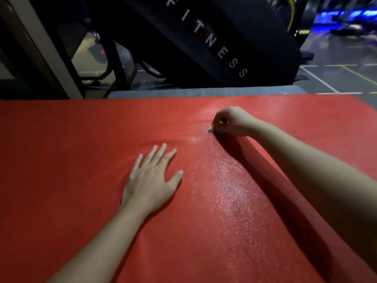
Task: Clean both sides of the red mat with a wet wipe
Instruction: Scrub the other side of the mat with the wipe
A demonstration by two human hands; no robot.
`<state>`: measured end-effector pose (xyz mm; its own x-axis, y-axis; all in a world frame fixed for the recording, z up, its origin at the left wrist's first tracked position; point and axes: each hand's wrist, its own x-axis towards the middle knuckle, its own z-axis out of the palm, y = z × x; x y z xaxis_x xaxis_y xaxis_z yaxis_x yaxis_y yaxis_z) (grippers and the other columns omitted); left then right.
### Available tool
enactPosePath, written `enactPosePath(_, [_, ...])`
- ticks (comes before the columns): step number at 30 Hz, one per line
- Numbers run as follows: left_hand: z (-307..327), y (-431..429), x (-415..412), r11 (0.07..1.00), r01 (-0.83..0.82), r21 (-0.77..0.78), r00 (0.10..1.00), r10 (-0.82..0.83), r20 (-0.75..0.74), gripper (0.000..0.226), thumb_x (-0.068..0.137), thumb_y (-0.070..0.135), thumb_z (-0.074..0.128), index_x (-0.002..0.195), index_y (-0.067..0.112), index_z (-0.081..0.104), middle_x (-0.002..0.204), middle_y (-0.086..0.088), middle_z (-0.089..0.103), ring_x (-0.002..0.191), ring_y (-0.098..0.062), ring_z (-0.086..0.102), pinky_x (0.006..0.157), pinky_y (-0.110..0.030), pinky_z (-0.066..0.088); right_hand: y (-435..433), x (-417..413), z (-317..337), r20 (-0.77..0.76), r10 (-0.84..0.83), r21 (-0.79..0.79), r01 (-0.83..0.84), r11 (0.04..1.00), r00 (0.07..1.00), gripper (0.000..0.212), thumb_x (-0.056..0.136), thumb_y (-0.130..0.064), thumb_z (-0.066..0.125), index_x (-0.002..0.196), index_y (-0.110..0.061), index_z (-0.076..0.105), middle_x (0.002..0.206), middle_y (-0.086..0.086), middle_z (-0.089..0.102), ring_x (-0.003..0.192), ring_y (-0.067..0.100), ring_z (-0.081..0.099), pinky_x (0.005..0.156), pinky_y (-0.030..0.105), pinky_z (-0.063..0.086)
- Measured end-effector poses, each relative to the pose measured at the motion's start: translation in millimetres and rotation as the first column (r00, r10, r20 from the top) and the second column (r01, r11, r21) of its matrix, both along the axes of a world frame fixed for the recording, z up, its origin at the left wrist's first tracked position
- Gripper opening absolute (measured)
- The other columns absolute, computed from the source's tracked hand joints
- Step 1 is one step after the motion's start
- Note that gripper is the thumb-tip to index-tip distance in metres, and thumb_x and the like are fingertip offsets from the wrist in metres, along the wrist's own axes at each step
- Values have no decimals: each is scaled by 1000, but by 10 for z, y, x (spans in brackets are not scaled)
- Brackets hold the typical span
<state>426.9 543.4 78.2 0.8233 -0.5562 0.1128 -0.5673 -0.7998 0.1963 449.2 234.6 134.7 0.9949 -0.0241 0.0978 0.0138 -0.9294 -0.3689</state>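
Left hand (pixel 152 180) flat on mat (pixel 61 150), right hand (pixel 228 121) gripping wipe (pixel 210 130)

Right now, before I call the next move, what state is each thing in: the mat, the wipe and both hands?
red mat: spread out flat, slightly rippled by the fingertips, wet and glistening in a band down its middle.
wet wipe: bunched up, only a white tip showing, down on the mat.
left hand: fingers straight, palm flat on the mat.
right hand: fingers curled round the wipe, holding it against the mat.

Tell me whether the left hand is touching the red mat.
Touching. The head view shows the left hand flat on the red mat, fingers spread.
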Motion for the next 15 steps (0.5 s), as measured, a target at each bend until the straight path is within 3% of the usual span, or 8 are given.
enactPosePath(3, [-1,18,4,1000,5,-9,1000,-5,-11,84,81,76,8,158,44,17,168,18,6,154,-1,-2,127,-38,3,-71,214,-31,72,-153,-10,154,988,986,27,85,-38,76,97,-14,76,93,7,73,87,23,65,69,25,38])
enactPosePath(6, [2,15,5,1000,7,-13,1000,-7,-19,84,81,76,9,158,44,19,168,18,7,154,-1,-1,127,-39,4,-79,198,60,-86,-18,-17,16,1000,996,22,83,-45,77,88,-24,77,70,-7,67,67,12,59,59,26,40])
enactPosePath(8, [0,7,17,1000,3,-13,1000,-3,-16,83,82,76,10,158,44,19,168,18,7,154,-1,-1,127,-39,4,-41,230,76,-102,21,-37,-25,999,995,24,82,-47,77,88,-24,77,68,-6,66,63,12,55,56,26,39])
enactPosePath(12, [0,10,7,1000,8,-8,1000,-8,-24,82,83,76,10,158,44,18,168,18,6,154,0,-2,127,-39,3,-146,464,-78,115,-182,18,181,983,977,31,83,-43,77,96,-14,77,91,8,74,84,22,65,70,24,39])
enactPosePath(15, [7,12,-16,1000,7,-15,1000,-7,-15,81,83,75,10,158,45,17,168,19,5,153,1,-3,127,-38,3,-235,512,-43,15,-205,112,203,973,979,26,80,-44,80,88,-19,78,77,2,72,71,13,66,64,23,43])
